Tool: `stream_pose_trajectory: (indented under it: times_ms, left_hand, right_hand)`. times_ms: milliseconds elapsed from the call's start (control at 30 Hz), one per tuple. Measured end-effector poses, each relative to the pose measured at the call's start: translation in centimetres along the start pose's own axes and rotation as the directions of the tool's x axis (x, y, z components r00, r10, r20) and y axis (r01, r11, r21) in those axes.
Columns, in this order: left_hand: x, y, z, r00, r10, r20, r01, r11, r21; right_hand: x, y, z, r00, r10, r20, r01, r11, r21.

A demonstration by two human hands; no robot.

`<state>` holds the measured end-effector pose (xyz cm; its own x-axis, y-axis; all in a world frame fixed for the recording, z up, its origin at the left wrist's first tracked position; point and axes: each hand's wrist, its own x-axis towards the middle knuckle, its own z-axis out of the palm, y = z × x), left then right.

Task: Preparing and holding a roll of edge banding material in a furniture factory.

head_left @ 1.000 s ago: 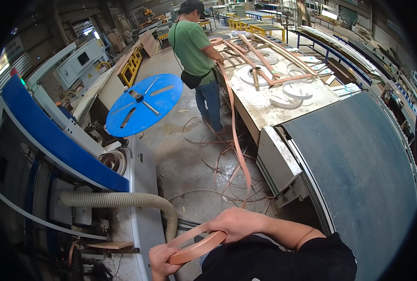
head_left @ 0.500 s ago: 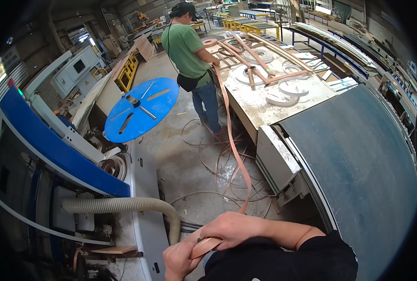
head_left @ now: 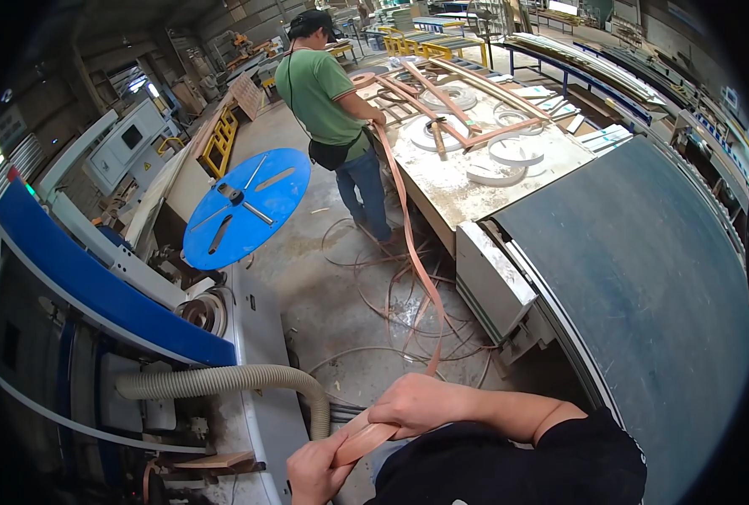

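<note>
A long reddish-brown strip of edge banding [head_left: 418, 268] runs from the co-worker's hands, down past the worktable's edge, to mine. My right hand [head_left: 418, 404] is closed around it, knuckles up. Lower and to the left, my left hand [head_left: 314, 471] also grips the banding, its fingers wrapped round it. A short flat stretch of the strip lies between my two hands, slightly twisted. Part of my left hand is cut off by the picture's lower edge.
A person in a green shirt [head_left: 317, 93] stands by the worktable [head_left: 475, 202], which bears coils and wooden frame pieces. Loose strips [head_left: 391, 295] tangle on the floor. To the left are a blue disc [head_left: 261, 189] and a machine with a ribbed hose [head_left: 223, 379]; at right, a dark conveyor belt [head_left: 627, 252].
My hands have drawn slightly apart, so more of the banding shows between them. The view has shifted a little; the co-worker still holds the strip's far part.
</note>
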<state>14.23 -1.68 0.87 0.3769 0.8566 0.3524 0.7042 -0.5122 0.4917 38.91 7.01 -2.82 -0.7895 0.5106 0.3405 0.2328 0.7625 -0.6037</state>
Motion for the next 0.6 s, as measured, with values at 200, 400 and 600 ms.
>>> stream_pose_trajectory:
  times_ms: [200, 400, 600]
  left_hand:
    - [-1.7, -1.5, -1.2, 0.992, -0.082, 0.098, 0.093, 0.989, -0.115]
    - [-2.3, -3.0, -0.6, 0.946, -0.218, 0.242, 0.276, 0.930, -0.243]
    - [1.4, 2.0, -0.5, 0.997, -0.072, 0.011, 0.073, 0.990, -0.118]
  right_hand:
    - [-1.0, 0.6, -0.4, 0.993, 0.118, 0.023, -0.121, 0.978, 0.173]
    - [-0.9, 0.2, -0.4, 0.999, -0.037, 0.020, 0.033, 0.981, 0.189]
    - [0.1, -1.3, -0.7, 1.000, -0.002, 0.028, -0.003, 0.986, 0.165]
